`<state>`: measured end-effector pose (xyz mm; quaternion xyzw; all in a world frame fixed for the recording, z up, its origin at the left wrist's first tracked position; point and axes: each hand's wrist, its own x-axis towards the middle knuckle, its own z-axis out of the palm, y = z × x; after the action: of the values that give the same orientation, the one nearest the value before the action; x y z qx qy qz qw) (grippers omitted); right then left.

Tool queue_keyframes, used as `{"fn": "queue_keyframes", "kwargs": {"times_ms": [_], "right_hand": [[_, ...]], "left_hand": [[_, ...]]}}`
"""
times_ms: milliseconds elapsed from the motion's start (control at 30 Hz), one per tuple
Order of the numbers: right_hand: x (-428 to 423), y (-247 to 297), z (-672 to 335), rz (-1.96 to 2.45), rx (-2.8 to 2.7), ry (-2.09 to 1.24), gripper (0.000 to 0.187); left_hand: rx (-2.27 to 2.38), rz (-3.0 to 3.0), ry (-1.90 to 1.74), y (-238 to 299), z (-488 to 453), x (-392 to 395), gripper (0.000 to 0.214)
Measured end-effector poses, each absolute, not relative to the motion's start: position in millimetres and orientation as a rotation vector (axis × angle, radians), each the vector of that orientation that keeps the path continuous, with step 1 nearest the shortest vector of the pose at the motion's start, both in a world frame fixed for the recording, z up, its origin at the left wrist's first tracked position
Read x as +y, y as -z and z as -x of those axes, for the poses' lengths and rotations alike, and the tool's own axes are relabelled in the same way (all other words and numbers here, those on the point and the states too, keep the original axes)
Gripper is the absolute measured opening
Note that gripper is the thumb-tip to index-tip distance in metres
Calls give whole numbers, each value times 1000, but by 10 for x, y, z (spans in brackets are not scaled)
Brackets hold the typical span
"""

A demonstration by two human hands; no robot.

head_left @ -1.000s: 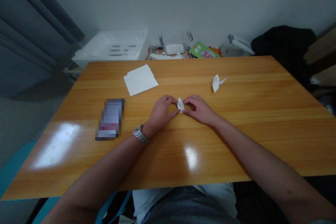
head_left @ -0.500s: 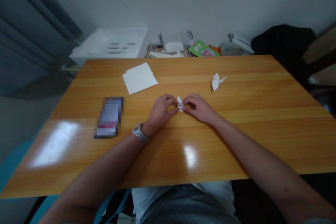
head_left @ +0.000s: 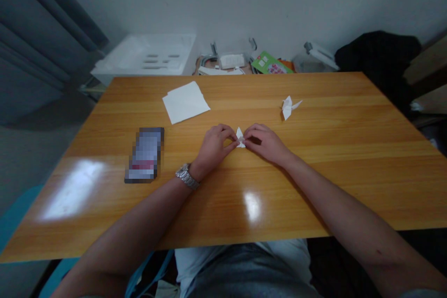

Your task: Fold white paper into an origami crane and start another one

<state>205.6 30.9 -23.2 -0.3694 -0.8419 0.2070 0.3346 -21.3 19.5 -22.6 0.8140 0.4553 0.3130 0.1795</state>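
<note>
Folded paper (head_left: 239,132) midway between left hand (head_left: 217,143) and right hand (head_left: 267,143), neither nearer; long axis pointing away, tip beyond fingers; each thumb and fingertips nearly together, pinching opposite edges

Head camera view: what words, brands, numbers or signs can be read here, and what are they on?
No text can be read.
Green booklet: pale marks on its cover, too small and blurred to read.
Phone-like device: pixelated, unreadable.
Wristwatch: any markings are too small to read.
White sheets, folded paper, paper bird: no writing visible.
</note>
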Motion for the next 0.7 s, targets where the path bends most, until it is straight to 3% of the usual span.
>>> {"fn": "queue_keyframes", "kwargs": {"times_ms": [700], "right_hand": [[286,160,-2170,809,-2416,-489,15]], "left_hand": [[1209,-2409,-799,149,223,136,9]]}}
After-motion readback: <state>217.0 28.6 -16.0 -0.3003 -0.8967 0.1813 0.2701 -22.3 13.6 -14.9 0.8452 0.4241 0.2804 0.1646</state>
